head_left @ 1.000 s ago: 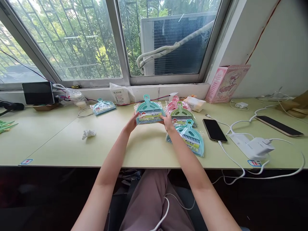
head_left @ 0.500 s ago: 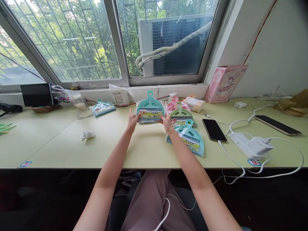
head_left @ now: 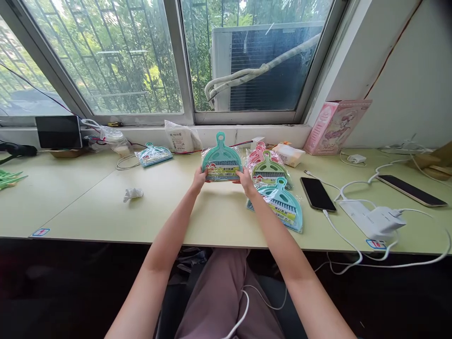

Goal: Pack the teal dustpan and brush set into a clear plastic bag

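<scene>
Head view: at the centre of the frame both hands hold one teal dustpan set (head_left: 221, 160), wrapped in clear plastic, raised upright just above the desk (head_left: 106, 207) with its handle loop pointing up toward the window sill. The left hand (head_left: 198, 179) grips the packet's lower left corner, fingers closed on it, and the right hand (head_left: 246, 180) pinches the lower right corner the same way.

Just right of the held packet, a pile of wrapped dustpan sets (head_left: 273, 188) lies flat on the desk: a pink one at the back, a green one in the middle and a teal one nearest the front edge. Another wrapped set (head_left: 153, 155) lies alone toward the upper left, near the sill. A crumpled tissue (head_left: 132, 193) sits left of centre. To the right lie a dark phone (head_left: 317, 194) with a white cable, a white charger (head_left: 383, 218), and a second phone (head_left: 411, 190) further right. A pink box (head_left: 335, 125) leans against the wall in the corner.
</scene>
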The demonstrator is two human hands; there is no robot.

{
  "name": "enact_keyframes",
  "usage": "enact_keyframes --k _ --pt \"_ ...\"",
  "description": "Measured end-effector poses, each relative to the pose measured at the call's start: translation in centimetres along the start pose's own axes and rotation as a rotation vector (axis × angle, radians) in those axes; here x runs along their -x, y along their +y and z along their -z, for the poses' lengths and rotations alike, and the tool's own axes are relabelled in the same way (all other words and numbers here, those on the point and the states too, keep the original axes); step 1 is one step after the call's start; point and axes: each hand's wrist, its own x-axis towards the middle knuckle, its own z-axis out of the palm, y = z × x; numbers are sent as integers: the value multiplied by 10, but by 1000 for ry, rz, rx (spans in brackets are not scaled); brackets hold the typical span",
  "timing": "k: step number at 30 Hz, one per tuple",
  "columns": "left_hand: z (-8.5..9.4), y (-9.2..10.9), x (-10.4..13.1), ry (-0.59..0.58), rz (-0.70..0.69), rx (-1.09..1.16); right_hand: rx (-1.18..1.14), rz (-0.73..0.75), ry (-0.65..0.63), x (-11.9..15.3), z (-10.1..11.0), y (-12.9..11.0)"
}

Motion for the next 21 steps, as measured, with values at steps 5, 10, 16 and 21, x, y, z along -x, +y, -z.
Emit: enact_keyframes --k 5,10,16,21 --pt "-10 -1 9 -29 -62 -34 108 -8 100 1 2 0" --pt "-21 -3 17 71 -149 -83 184 37 182 0 1 2" --pt "-23 -4 15 132 -196 -83 147 68 211 3 -1 -1" --pt "-16 -7 9 36 -195 1 82 42 170 6 0 -4"
